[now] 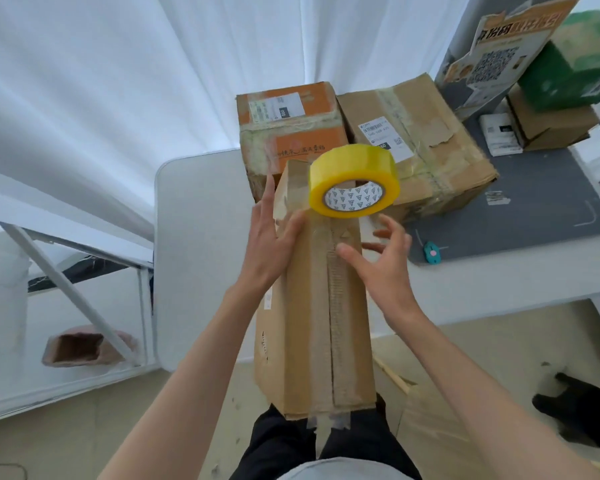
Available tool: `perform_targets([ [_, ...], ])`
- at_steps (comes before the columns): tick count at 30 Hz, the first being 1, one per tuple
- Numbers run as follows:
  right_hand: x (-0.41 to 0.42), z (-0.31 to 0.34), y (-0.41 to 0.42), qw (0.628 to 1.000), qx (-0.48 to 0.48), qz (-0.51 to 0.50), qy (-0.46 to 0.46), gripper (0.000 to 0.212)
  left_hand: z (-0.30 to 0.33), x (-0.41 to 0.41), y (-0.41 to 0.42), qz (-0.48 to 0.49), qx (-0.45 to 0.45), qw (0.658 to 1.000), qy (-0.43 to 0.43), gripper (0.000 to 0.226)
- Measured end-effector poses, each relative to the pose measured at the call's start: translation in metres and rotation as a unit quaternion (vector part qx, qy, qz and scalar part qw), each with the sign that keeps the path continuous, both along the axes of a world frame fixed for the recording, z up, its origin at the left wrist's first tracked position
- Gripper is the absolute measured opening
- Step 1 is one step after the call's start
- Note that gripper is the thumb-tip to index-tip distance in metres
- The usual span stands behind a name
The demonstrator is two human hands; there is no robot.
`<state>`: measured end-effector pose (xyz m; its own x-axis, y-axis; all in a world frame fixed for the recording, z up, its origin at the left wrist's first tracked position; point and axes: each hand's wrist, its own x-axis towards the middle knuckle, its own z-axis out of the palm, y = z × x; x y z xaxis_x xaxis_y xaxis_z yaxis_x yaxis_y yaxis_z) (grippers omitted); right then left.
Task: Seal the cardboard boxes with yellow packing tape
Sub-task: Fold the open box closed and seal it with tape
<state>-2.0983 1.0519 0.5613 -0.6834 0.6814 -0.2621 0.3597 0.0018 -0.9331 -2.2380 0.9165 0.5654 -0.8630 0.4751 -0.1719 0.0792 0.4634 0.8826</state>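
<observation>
Long box: a tall, narrow cardboard box (312, 306), brown and creased, leans from the person's legs up onto the white table (201, 237). Its top face has a middle seam covered with old, wrinkled clear tape.
Tape roll: a round roll of yellow packing tape (354, 181), glossy, with a white patterned core. It is at the far end of the long box, tilted; no finger touches it, and I cannot tell if it rests on the box edge.
Left hand: the left hand (274, 237) lies flat on the left upper part of the box, fingers straight and pressed together, thumb on the top face.
Right hand: the right hand (381, 258) is spread wide and slightly curved, just under the roll, holding nothing.
Other boxes: 2 taped cardboard boxes (413, 140) stand behind the roll, touching each other.
Mat: a grey mat (534, 202) lies at the right, with a small teal cutter (432, 252) at its near edge.
Free room: bare table surface lies left of the long box.
</observation>
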Motion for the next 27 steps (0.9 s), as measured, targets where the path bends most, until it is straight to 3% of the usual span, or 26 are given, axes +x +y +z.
perform_targets([
  [2, -0.022, 0.015, 0.011, 0.997, 0.030, -0.017, 0.066, 0.094, 0.006, -0.003, -0.004, -0.028, 0.002, 0.999, 0.026, 0.073],
  [4, -0.046, 0.031, 0.024, 0.995, 0.032, 0.007, 0.096, 0.093, 0.008, -0.001, -0.008, -0.049, 0.008, 0.997, 0.052, 0.068],
  [9, -0.075, 0.045, 0.030, 0.996, 0.040, 0.057, 0.057, 0.045, 0.011, -0.004, -0.017, -0.031, -0.040, 0.991, 0.123, 0.055],
  [18, -0.103, 0.050, -0.019, 0.974, 0.154, 0.164, 0.041, 0.024, 0.000, -0.005, -0.041, 0.046, -0.156, 0.978, 0.129, 0.111],
  [27, -0.112, 0.068, -0.014, 0.942, 0.259, 0.194, 0.092, 0.030, 0.006, -0.003, -0.043, 0.029, -0.211, 0.967, 0.138, 0.115],
])
